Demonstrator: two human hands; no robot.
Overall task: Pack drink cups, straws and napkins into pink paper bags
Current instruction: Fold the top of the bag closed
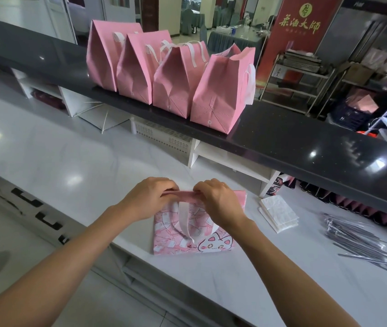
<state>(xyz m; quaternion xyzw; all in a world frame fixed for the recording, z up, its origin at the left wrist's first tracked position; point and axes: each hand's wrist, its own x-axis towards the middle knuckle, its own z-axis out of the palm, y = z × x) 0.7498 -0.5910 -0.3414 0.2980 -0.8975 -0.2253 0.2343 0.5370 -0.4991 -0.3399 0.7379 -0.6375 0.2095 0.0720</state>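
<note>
Both your hands, left and right, pinch the flat pink bag's top edge on the white surface; napkins and straws lie right, four bags line the dark ledge.

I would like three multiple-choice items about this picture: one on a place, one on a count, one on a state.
1. Where does the pile of wrapped straws lie?
A. on the white counter, right of the napkins
B. on the black ledge
C. inside a bag

2. How many pink bags stand on the black ledge?
A. two
B. four
C. six

3. What are both hands doing?
A. resting open
B. pinching the top edge of the cat-print bag
C. holding a cup

Key: 1 A, the straws lie beside the napkins; 2 B, four stand in a row; 3 B, left hand and right hand grip the cat-print bag.
</note>
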